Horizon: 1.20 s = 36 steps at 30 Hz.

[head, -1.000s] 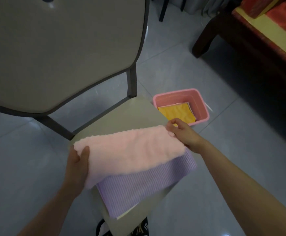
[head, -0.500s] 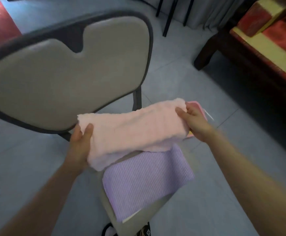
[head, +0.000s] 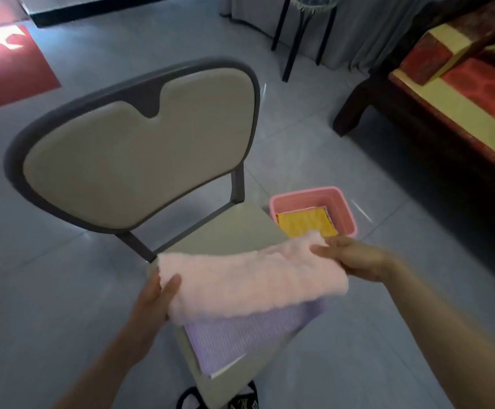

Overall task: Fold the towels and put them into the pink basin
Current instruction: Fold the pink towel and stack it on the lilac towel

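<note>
A fluffy pink towel [head: 249, 283] is held folded over, stretched between both hands above the chair seat. My left hand [head: 154, 299] pinches its left end, and my right hand [head: 355, 259] grips its right end. Under it a purple ribbed towel [head: 249, 335] lies flat on the seat, with a white edge showing beneath it. The pink basin [head: 345, 208] stands on the floor to the right of the chair. It holds a folded yellow towel [head: 305, 224] on top of another folded piece.
The beige chair [head: 140, 160] with a dark frame faces me, its backrest upright behind the seat. A dark wooden sofa [head: 452, 93] with red cushions is at the right. A stool [head: 305, 31] stands at the back. A red mat [head: 7, 69] lies at the far left. A slipper [head: 240, 401] shows below.
The view tilted up, showing the whole chair. The pink towel, lifted half a second ago, has come back down over the purple towel, and the basin shows again behind my right hand.
</note>
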Tool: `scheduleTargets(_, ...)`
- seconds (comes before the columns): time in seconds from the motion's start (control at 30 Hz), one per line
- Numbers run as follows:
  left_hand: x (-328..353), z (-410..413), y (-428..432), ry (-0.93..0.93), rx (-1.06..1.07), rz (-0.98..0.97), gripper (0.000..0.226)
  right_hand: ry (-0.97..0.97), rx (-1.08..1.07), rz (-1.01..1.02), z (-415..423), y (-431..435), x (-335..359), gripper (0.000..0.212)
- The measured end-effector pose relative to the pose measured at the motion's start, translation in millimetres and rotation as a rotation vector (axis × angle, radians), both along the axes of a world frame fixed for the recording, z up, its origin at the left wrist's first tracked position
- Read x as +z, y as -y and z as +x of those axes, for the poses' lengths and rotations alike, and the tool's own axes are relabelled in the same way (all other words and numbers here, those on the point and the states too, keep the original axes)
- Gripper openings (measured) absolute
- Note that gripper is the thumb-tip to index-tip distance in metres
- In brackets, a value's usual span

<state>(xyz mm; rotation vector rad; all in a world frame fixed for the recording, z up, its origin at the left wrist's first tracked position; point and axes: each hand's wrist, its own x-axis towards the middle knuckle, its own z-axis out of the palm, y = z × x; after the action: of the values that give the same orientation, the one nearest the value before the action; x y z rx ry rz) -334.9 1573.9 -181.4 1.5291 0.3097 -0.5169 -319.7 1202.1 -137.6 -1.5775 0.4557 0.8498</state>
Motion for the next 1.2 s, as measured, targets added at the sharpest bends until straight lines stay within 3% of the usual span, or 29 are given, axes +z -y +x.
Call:
scheduleTargets(0.03,-18,-15,-2,-0.017,-0.002,0.052,0.024,-0.035,0.042,-0.037,-15,3,-19,0.056)
scheduleTargets(0.13,-66,-51,-4,-0.033,-0.017,0.224,0.036,-0.06,0.017,-0.13,-54,1,-66,0.043)
scheduleTargets(0.23,-86,-54,-2,0.003,0.01,0.25,0.032,0.088,-0.134,-0.258,-70,-6,-97,0.022)
scheduleTargets(0.37,-98,-29,15,0.114,0.029,0.292,0.028,0.239,-0.288,-0.39,-59,-15,-131,0.013)
scheduleTargets(0.47,-115,-5,27,0.135,-0.039,0.442,0.039,0.273,-0.339,-0.483,-55,-18,-151,0.012)
scheduleTargets(0.53,-131,7,32,0.097,-0.117,0.528,0.052,0.259,-0.382,-0.538,-57,-17,-161,0.009)
scheduleTargets(0.63,-147,17,39,0.019,-0.224,0.596,0.044,0.213,-0.366,-0.639,-61,-15,-170,0.016)
scheduleTargets(0.8,-160,33,49,-0.067,-0.073,0.646,0.046,0.092,-0.461,-0.627,-59,-12,-172,0.041)
scheduleTargets(0.93,-174,47,43,-0.331,-0.18,0.672,0.082,0.002,-0.393,-0.623,-58,-11,-177,0.034)
scheduleTargets(1.0,-174,52,38,-0.436,-0.215,0.55,0.087,0.058,-0.319,-0.72,-58,-14,-178,0.03)
scheduleTargets(1.07,-164,52,40,-0.348,-0.19,0.442,0.067,0.189,-0.298,-0.808,-58,-17,-180,0.031)
scheduleTargets(1.2,-138,40,48,0.132,-0.229,0.505,0.032,0.425,-0.276,-0.881,-61,-22,-187,0.031)
